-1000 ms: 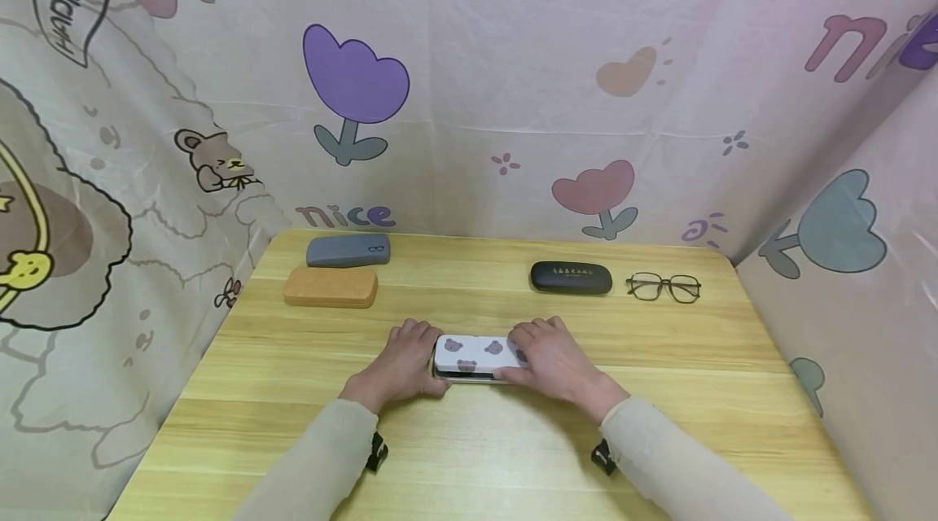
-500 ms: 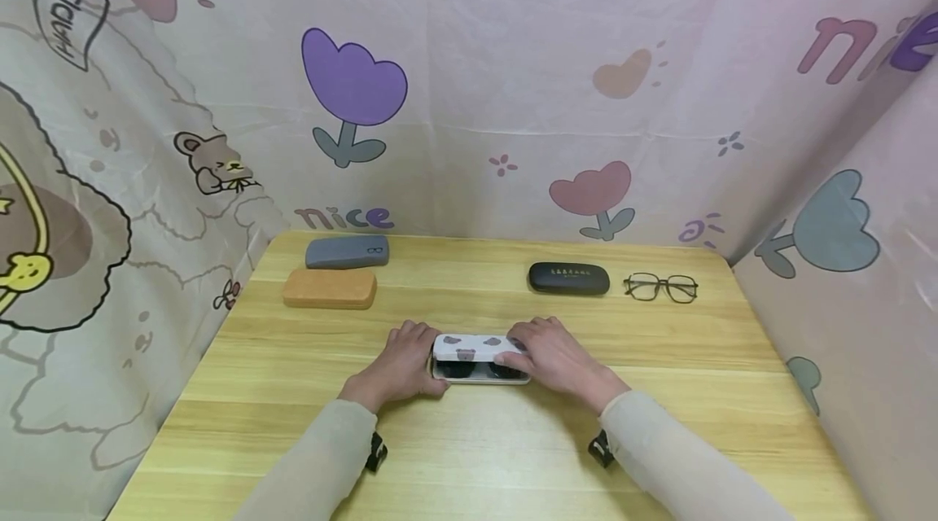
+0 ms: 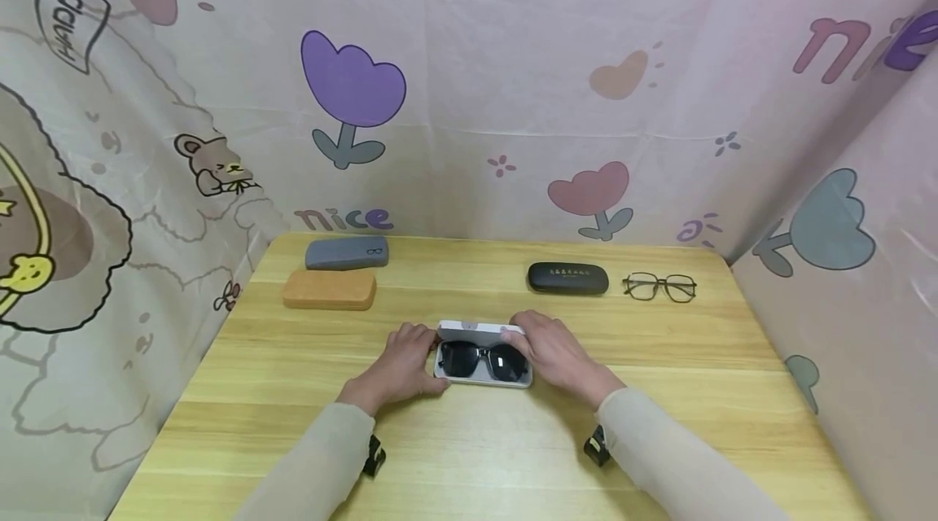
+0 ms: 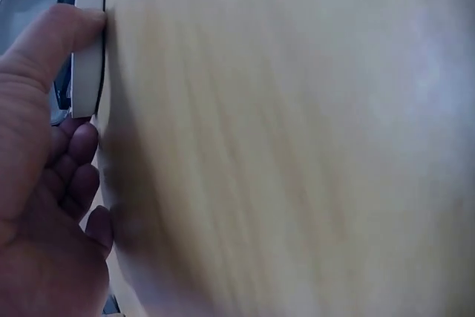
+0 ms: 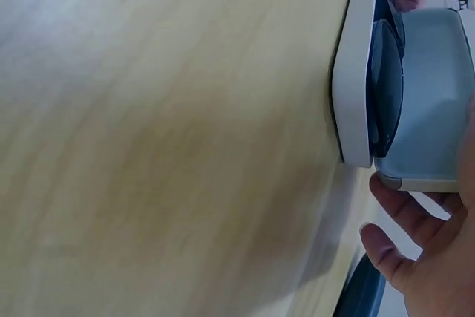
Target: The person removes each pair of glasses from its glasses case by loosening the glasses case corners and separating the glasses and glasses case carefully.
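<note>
In the head view, a white glasses case (image 3: 478, 382) with a bear print lies at the middle of the table, its lid (image 3: 476, 335) raised. Dark sunglasses (image 3: 506, 362) rest folded inside. My left hand (image 3: 401, 366) grips the case's left end; in the left wrist view its thumb presses the front wall (image 4: 89, 79) and its fingers curl at the end. With my right hand (image 3: 558, 352) I hold the lid at its right end. The right wrist view shows the lid's pale inner side (image 5: 430, 94), with fingertips at its corner and the thumb mostly out of frame.
Behind on the left lie a grey-blue glasses case (image 3: 347, 252) and an orange glasses case (image 3: 330, 290). A black glasses case (image 3: 567, 278) and a pair of thin-framed glasses (image 3: 659, 287) lie back right. A printed curtain (image 3: 469, 57) encloses the wooden table (image 3: 484, 456).
The lid has swung up and back under my right hand, from a narrow gap to widely raised, exposing the sunglasses. My left hand has stayed at the case's left end.
</note>
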`<state>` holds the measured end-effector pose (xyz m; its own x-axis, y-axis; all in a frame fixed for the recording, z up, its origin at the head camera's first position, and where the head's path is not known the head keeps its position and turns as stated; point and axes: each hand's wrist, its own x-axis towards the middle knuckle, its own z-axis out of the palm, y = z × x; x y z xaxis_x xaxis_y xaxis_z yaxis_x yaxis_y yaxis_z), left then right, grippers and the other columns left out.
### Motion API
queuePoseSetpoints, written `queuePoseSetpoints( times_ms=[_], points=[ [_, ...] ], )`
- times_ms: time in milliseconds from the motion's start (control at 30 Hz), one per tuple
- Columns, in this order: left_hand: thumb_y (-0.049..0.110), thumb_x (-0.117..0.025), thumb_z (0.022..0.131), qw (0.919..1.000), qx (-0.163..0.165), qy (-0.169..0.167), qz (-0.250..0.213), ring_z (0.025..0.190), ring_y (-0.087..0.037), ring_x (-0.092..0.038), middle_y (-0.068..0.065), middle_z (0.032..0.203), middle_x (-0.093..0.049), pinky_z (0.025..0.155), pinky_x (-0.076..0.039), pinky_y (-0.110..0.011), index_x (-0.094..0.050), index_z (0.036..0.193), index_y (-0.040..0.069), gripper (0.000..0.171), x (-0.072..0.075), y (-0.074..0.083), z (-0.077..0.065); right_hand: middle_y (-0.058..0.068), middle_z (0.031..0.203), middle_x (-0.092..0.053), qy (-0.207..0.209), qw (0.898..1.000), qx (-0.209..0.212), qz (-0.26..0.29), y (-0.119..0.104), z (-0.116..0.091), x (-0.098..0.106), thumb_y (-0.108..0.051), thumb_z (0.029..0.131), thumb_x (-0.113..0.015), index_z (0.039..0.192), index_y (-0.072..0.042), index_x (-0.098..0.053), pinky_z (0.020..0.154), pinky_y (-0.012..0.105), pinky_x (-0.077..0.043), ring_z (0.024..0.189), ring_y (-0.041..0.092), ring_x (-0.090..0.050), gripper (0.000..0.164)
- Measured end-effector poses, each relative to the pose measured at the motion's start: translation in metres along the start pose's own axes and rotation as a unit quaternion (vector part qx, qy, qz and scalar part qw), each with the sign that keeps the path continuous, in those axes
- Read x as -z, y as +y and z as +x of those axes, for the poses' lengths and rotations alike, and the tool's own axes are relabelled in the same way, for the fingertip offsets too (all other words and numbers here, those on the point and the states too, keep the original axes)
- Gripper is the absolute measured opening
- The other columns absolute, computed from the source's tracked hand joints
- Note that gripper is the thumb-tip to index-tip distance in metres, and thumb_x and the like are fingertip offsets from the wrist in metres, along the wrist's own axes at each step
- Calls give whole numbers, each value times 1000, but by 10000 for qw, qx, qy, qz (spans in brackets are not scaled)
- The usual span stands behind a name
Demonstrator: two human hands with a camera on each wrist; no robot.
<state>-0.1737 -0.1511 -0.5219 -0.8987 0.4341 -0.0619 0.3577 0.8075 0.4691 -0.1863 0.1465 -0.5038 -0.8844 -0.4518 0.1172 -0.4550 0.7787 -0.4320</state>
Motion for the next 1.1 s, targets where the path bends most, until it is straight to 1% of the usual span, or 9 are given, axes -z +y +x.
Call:
queuePoseSetpoints(
  times_ms=[200,367,433,500,633,700,767,933,1100],
  points=[
    [49,-89,76,9999,93,72,-104,112,-24,-45,-3,121,-63,100,-35,-43,-64,125,5,70,-2,3,-2,7,116,-66,360,9992,-99,-166,-5,1,1,-48,106,-58,120,-9,-66,96,50,-50,108,26,-62,43],
    [50,-88,77,9999,92,130,-37,112,-24,-44,-3,120,-62,99,-35,-42,-64,124,6,70,-3,3,-1,12,121,-67,1066,9923,15,-625,-17,-7,7,-46,100,-70,125,-2,-68,103,51,-49,116,31,-61,51],
    [51,-88,77,9999,87,136,4,112,-24,-44,-2,120,-62,98,-35,-42,-64,124,6,69,-3,2,-1,12,115,-69,1501,9842,297,-891,-23,-12,9,-41,98,-73,119,-2,-70,97,49,-51,110,31,-63,44],
    [51,-88,77,9999,88,127,31,112,-24,-44,-2,119,-62,98,-35,-42,-64,122,7,68,-3,2,0,10,107,-70,1945,9714,691,-1174,-29,-16,9,-34,97,-73,110,-3,-72,89,46,-52,101,30,-64,33],
    [52,-88,77,9999,84,110,33,113,-25,-45,-3,119,-62,99,-35,-43,-64,122,6,68,-3,2,0,3,92,-71,2476,9438,1483,-1613,-40,-23,3,-22,93,-74,95,-8,-73,77,39,-50,87,24,-64,14],
    [51,-88,76,9999,71,128,35,113,-25,-45,-3,119,-63,99,-36,-43,-64,123,6,69,-3,2,0,1,87,-70,2556,9330,1787,-1797,-44,-25,-3,-19,89,-76,89,-10,-72,74,37,-48,83,22,-63,10],
    [51,-89,76,9999,71,150,20,113,-25,-46,-3,119,-63,100,-36,-43,-64,123,5,70,-2,2,-1,-1,84,-69,2524,9273,1940,-1967,-47,-26,-10,-17,88,-79,86,-11,-72,71,35,-47,81,21,-62,9],
    [51,-88,76,9999,85,129,-8,111,-24,-45,-1,117,-63,99,-35,-42,-64,125,6,70,-2,2,-1,2,88,-70,2107,9330,1784,-2308,-53,-23,-24,-18,91,-78,90,-9,-74,76,35,-52,85,22,-64,10],
    [50,-89,77,9999,61,120,6,109,-23,-44,1,114,-61,97,-35,-41,-64,124,7,68,-2,2,0,6,98,-74,1836,9366,1583,-2532,-55,-18,-31,-19,93,-73,101,-4,-75,89,36,-57,94,24,-69,16]
  ],
)
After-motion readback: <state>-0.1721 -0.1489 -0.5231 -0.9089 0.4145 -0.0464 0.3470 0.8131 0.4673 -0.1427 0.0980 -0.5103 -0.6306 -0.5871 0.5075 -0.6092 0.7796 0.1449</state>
